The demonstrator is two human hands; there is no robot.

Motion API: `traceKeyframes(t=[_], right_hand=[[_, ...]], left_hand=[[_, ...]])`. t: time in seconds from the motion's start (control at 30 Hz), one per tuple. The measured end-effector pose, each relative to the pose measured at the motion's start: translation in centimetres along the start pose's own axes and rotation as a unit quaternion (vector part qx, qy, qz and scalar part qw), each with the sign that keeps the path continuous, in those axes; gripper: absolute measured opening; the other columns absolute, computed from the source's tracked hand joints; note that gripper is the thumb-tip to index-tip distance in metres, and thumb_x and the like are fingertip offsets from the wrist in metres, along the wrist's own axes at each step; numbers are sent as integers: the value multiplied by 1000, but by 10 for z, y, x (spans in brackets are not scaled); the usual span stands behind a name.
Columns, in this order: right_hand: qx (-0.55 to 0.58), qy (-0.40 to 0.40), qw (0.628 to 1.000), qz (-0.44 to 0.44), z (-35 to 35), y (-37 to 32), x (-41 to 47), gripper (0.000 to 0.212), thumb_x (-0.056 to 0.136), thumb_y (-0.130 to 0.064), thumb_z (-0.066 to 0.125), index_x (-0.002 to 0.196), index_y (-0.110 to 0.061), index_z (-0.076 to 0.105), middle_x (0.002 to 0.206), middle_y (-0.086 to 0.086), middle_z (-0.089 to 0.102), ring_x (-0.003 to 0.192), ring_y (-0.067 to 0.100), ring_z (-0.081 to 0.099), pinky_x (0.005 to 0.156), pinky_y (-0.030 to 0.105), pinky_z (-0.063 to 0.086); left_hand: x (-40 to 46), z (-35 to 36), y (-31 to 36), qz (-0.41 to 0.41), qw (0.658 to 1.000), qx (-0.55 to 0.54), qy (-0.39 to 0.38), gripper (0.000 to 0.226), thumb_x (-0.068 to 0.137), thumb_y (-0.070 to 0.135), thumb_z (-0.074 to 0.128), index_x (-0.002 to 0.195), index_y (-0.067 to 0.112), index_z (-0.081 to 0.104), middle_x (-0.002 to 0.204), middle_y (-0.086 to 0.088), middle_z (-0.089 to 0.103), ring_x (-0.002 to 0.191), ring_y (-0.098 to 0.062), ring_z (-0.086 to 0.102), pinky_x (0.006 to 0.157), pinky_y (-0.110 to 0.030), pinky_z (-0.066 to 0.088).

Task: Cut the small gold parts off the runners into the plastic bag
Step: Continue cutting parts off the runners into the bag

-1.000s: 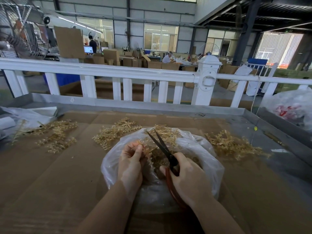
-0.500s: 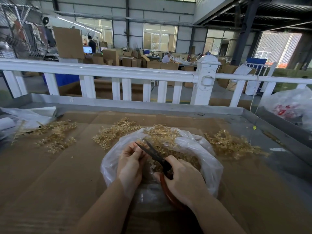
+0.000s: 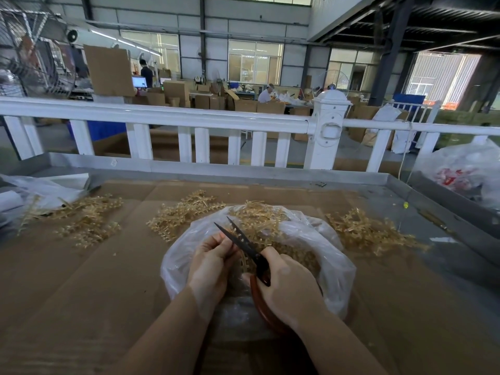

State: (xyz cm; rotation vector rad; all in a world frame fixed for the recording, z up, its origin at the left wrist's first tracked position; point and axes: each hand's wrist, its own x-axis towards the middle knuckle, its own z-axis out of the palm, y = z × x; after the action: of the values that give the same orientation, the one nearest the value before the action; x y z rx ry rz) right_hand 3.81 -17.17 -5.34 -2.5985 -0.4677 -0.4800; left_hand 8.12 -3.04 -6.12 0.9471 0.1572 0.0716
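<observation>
**Desk:** Scissors (image 3: pixel 244 246) over the plastic bag (image 3: pixel 338 269). Who holds what?

**Photographer:** Right hand (image 3: pixel 290 286) wraps the red handles, dark blades parted and pointing up and away to the left. Left hand (image 3: pixel 209 262) sits just beside them, fingertips pinched on a gold runner (image 3: pixel 244 262) held over the bag's open mouth. Both hands are above the bag, which rests on the cardboard-covered counter (image 3: pixel 81 280).

**Desk:** And the parts themselves?

**Photographer:** Cut gold pieces (image 3: pixel 295 254) fill the bag right behind the right hand. Uncut runners lie in heaps on the counter: one heap (image 3: pixel 89 217) well off to the left of the left hand, one (image 3: pixel 184 215) just beyond it, another (image 3: pixel 370 231) out past the right hand.

**Desk:** What would doing this cut well take, in your view?

**Photographer:** Keeping the runner low over the bag's mouth so each piece drops inside rather than skipping onto the counter. Blades should close at the joint where a part meets the runner, clear of the pinching fingertips, which sit very near the steel. Short snips, I'd judge, and turning the runner between cuts instead of reaching across.
</observation>
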Motion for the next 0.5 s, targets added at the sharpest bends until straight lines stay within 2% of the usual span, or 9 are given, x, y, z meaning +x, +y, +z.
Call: traceKeyframes(t=[0.1, 0.27, 0.5], right_hand=[[-1, 5, 1000, 0, 2, 1, -1, 41, 88, -59, 50, 114, -27, 49, 100, -6, 61, 93, 11, 58, 82, 22, 48], [-7, 5, 1000, -5, 2, 3, 1, 40, 91, -55, 49, 116, -24, 48, 102, -1, 63, 94, 16, 60, 81, 25, 48], [-23, 4, 1000, -8, 2, 5, 1, 41, 92, -58, 46, 116, -25, 47, 100, -3, 63, 91, 15, 60, 76, 22, 45]], left_hand=[[0, 1, 0, -8, 1000, -5, -1, 31, 96, -4, 45, 71, 9, 56, 63, -3, 68, 55, -7, 65, 49, -17, 51], [0, 2, 1, -27, 999, -19, -11, 22, 95, 0, 49, 76, 8, 56, 66, -5, 67, 58, -10, 65, 54, -19, 55], [-1, 3, 4, -31, 999, -4, -4, 26, 95, -2, 49, 73, 7, 57, 61, -3, 67, 52, -8, 64, 49, -18, 52]])
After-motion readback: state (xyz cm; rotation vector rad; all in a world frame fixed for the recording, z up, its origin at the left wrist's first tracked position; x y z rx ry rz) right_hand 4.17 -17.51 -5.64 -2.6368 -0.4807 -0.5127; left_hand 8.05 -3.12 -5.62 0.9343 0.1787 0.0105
